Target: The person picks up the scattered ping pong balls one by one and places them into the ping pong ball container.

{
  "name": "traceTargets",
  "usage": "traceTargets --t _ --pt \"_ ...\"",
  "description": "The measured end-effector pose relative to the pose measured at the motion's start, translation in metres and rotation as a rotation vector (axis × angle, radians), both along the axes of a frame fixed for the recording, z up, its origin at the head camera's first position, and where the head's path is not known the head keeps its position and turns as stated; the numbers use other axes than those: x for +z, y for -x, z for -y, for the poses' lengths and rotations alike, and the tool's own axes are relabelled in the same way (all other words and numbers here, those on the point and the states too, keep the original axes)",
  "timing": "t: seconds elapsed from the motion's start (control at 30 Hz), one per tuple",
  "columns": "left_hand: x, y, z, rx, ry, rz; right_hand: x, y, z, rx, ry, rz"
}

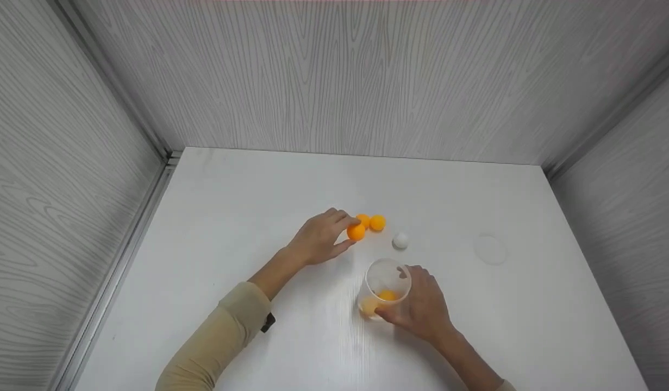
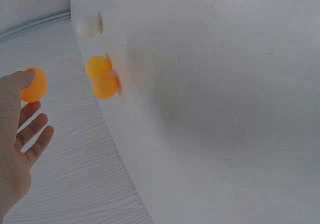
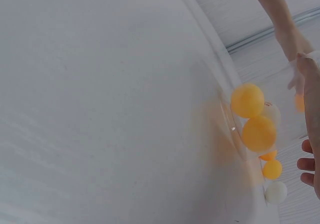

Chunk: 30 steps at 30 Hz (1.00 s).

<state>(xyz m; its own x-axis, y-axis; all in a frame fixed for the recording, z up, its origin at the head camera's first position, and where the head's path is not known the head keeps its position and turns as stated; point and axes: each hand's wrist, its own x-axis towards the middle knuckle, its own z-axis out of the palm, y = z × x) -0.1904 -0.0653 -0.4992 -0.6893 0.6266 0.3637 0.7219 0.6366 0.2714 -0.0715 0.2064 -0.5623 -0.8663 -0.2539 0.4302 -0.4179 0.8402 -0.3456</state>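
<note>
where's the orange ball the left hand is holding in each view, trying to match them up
Head: the orange ball is near the centre, by two loose orange balls.
Left wrist: near the left edge, orange ball.
Right wrist: near the right edge, orange ball, blurred behind the cup.
Shared landmark: the left hand holding it.

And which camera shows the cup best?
The head view: the cup is fully in frame, open rim visible. The right wrist view crops it; the left wrist view catches at most a sliver.
</note>
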Motion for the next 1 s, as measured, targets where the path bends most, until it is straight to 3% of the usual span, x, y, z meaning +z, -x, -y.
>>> traceTargets --t 0.33,0.73,1.0 --pt "0.008 -0.013 0.0 -0.02 -0.008 -0.013 0.0 0.001 0.0 0.007 0.014 -0.001" --pt "0.025 -0.03 -0.005 -0.047 -0.062 -0.08 -0.002 0.001 -0.001 0.013 0.029 0.002" --pt "0.034 -0.044 -0.009 -0.074 -0.083 -0.109 -0.002 0.002 0.0 0.025 0.021 -0.049"
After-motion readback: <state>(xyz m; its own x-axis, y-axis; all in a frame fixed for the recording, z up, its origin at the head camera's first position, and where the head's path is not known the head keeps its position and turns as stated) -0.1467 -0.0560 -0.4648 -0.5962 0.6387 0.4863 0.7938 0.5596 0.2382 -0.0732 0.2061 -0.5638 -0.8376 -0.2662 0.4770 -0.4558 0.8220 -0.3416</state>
